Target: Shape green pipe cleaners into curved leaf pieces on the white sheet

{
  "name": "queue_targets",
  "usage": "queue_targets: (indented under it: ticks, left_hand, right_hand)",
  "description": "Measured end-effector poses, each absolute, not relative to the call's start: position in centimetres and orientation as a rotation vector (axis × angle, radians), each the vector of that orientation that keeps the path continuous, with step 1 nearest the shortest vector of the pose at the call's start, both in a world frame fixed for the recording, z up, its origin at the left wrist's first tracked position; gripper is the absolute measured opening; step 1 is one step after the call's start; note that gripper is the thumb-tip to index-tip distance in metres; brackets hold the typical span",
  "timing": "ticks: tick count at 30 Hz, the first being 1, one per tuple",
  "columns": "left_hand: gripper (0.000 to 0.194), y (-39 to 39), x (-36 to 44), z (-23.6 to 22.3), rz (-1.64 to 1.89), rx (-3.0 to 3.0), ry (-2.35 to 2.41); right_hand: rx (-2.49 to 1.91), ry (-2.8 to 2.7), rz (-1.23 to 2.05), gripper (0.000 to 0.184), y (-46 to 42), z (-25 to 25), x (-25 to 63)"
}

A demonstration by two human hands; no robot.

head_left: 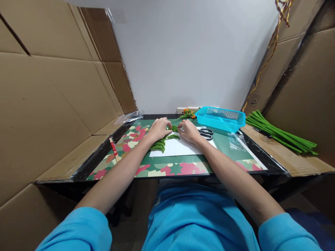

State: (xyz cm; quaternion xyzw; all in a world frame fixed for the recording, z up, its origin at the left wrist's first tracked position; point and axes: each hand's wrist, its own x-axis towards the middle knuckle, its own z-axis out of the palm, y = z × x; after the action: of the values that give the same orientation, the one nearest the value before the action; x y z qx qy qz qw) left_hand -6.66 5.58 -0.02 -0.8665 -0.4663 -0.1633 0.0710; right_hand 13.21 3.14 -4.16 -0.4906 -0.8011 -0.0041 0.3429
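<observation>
Left hand point(159, 129) half-curled, thumb and fingers slightly apart at the green curved pieces point(158, 145); can't tell if it grips one. Right hand point(188, 131) curled, fingertips at the far pieces, grip unclear. Pieces sit on white sheet point(183, 149), left side. Scissors point(207, 134) just right of right hand.

A black table point(264, 157) carries a green mat point(225, 153) with a pink-and-cream near edge.
</observation>
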Motion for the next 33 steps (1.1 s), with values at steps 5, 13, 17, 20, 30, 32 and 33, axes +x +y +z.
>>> queue_targets:
  ticks: [5, 13, 17, 20, 30, 32, 33]
  left_hand:
    - [0.017, 5.2, -7.0, 0.6, -0.479, -2.618, -1.435]
    - [0.018, 5.0, -7.4, 0.9, -0.494, -2.587, -1.494]
    - [0.014, 5.6, -7.6, 0.9, -0.583, -2.572, -1.508]
    - [0.018, 5.9, -7.7, 1.0, -0.694, -2.495, -1.547]
    - [0.021, 5.6, -7.9, 1.6, -0.856, -2.399, -1.645]
    - [0.021, 5.7, -7.9, 1.4, -0.863, -2.405, -1.638]
    - [0.021, 5.7, -7.9, 1.4, -0.863, -2.409, -1.633]
  right_hand:
    - [-1.163, -2.109, 0.073, 0.016, 2.5, -3.7, 14.5]
    - [-1.051, -2.240, 0.237, 0.026, 1.5, -3.4, 13.9]
    - [-1.118, -2.247, 0.155, 0.012, 1.7, -3.8, 12.3]
    - [-1.180, -2.251, 0.013, 0.013, 2.3, -4.1, 11.6]
    - [-1.237, -2.256, -0.284, 0.026, 3.4, -4.6, 11.9]
    - [-1.232, -2.272, -0.294, 0.026, 3.4, -4.6, 11.8]
    - [-1.230, -2.276, -0.302, 0.026, 3.4, -4.5, 11.7]
